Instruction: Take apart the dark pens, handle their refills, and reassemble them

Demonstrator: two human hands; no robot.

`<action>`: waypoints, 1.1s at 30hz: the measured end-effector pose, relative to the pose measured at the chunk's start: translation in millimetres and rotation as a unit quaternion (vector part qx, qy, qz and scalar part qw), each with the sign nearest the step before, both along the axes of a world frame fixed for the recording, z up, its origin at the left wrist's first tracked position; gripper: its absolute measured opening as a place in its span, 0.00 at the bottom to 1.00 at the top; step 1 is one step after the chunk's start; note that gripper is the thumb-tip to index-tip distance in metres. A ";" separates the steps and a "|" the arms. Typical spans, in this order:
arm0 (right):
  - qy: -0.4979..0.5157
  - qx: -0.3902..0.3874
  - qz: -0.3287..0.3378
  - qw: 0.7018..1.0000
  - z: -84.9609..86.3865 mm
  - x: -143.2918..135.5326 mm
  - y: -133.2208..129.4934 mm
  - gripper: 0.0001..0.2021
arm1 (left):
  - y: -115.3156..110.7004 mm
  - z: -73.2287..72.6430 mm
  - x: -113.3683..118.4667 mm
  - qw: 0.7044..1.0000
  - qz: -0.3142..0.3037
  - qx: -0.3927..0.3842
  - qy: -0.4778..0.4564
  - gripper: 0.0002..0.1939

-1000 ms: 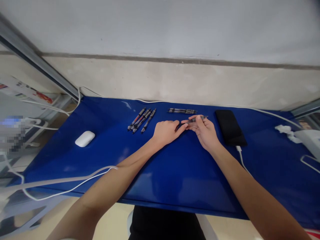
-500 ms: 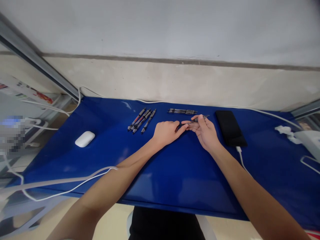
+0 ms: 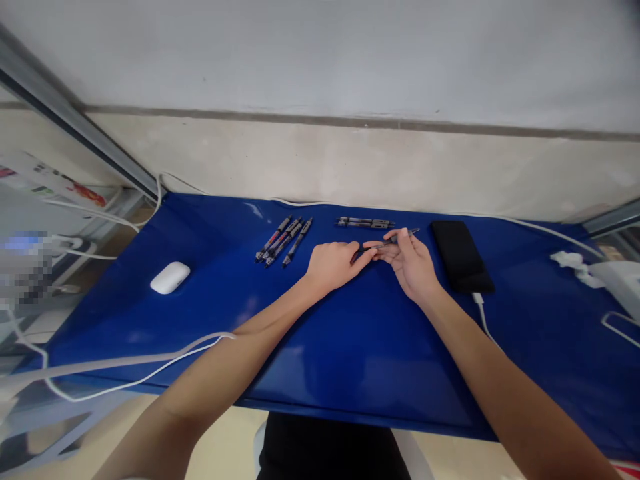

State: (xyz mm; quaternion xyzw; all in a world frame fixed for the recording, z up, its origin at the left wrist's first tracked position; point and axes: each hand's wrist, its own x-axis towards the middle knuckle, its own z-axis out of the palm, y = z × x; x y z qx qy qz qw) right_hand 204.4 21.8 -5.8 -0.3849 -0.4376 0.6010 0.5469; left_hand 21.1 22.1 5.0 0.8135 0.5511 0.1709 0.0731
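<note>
A dark pen (image 3: pixel 392 240) runs between my two hands, above the blue table (image 3: pixel 350 347). My left hand (image 3: pixel 334 263), back upward, is closed around its left end, with a dark tip poking out by the fingers. On the right, my right hand (image 3: pixel 413 265) pinches the other end between thumb and fingers, palm partly turned up. My fingers cover much of the pen's middle, so I cannot tell whether it is in one piece. Just beyond my hands, two pens (image 3: pixel 365 223) lie side by side. Several more pens (image 3: pixel 284 241) lie slanted to the left.
To the right rests a black phone (image 3: pixel 460 257) with a white cable (image 3: pixel 483 313) plugged in. A white earbud case (image 3: pixel 170 277) sits at the left. Another white cable (image 3: pixel 150 381) crosses my left forearm. Behind the table stands a pale wall (image 3: pixel 320 160).
My right thumb and the pen end under it have shifted very slightly. My left hand and the pens on the table stay in place.
</note>
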 end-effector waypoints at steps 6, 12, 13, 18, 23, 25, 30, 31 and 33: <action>-0.008 -0.007 -0.002 1.000 2.8 -0.7 -1.1 0.19 | -0.1 0.2 -0.5 1.000 -0.004 0.005 0.000 0.33; -0.026 -0.015 -0.005 1.000 5.5 -1.1 -1.5 0.22 | -0.5 1.3 -0.4 1.000 -0.002 -0.010 0.000 0.33; -0.024 -0.015 -0.005 1.000 5.5 -1.0 -1.5 0.22 | -0.5 1.3 -0.3 1.000 -0.002 -0.011 0.000 0.33; -0.001 -0.012 0.002 1.000 4.6 -0.4 -1.0 0.21 | -0.5 1.3 -0.3 1.000 -0.009 -0.011 0.000 0.32; -0.004 -0.013 0.000 1.000 5.7 -1.1 -1.4 0.22 | -0.4 1.2 -0.3 1.000 -0.009 -0.006 -0.002 0.32; -0.017 -0.013 -0.003 1.000 6.8 -1.7 -1.8 0.22 | -0.4 1.1 -0.4 1.000 -0.010 -0.005 -0.002 0.32; -0.025 -0.011 -0.009 1.000 8.4 -2.3 -1.9 0.23 | -0.4 1.6 -0.3 1.000 -0.011 -0.009 -0.001 0.31; -0.021 -0.010 -0.007 1.000 8.5 -2.2 -1.7 0.23 | -0.5 1.8 -0.3 1.000 -0.012 -0.008 -0.001 0.31; -0.019 -0.010 -0.003 1.000 8.8 -1.8 -1.6 0.24 | -0.6 2.3 -0.2 1.000 -0.011 -0.009 -0.001 0.31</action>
